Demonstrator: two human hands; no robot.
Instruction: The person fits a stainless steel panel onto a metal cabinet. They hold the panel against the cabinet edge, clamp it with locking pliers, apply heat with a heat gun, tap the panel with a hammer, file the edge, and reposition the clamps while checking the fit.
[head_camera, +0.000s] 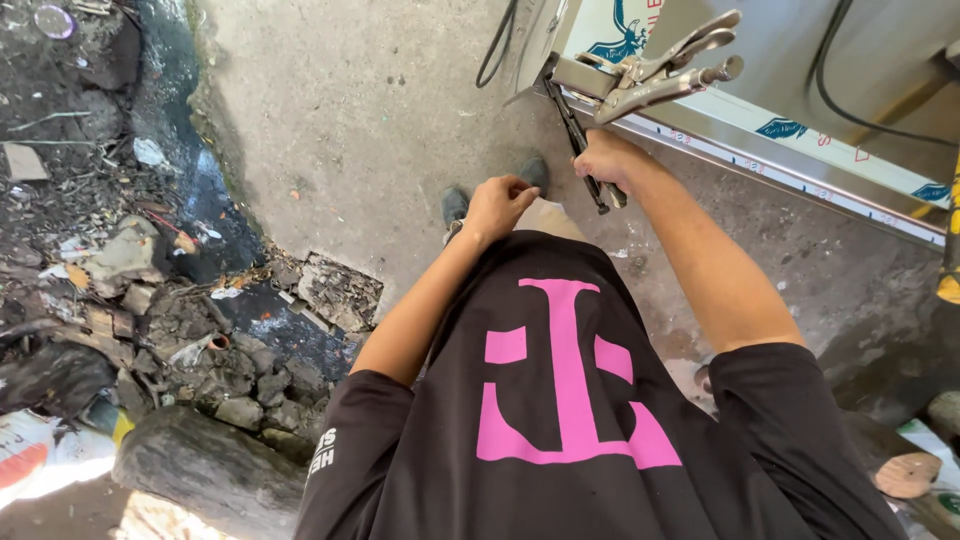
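Right hand (600, 160) clenched on dark slim metal pliers (580, 150): stiff, light, best held by the handles. Left hand (497, 205) loosely curled, apparently empty.

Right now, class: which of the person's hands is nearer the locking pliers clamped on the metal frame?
Right. The right hand is just below the locking pliers, gripping a dark tool; the left hand is farther down-left.

A black T-shirt (560, 400) bore a pink printed shape. Silver locking pliers (665, 70) gripped a silvery metal sheet (780, 165) with teal markings. The concrete floor (350, 120) was grey.
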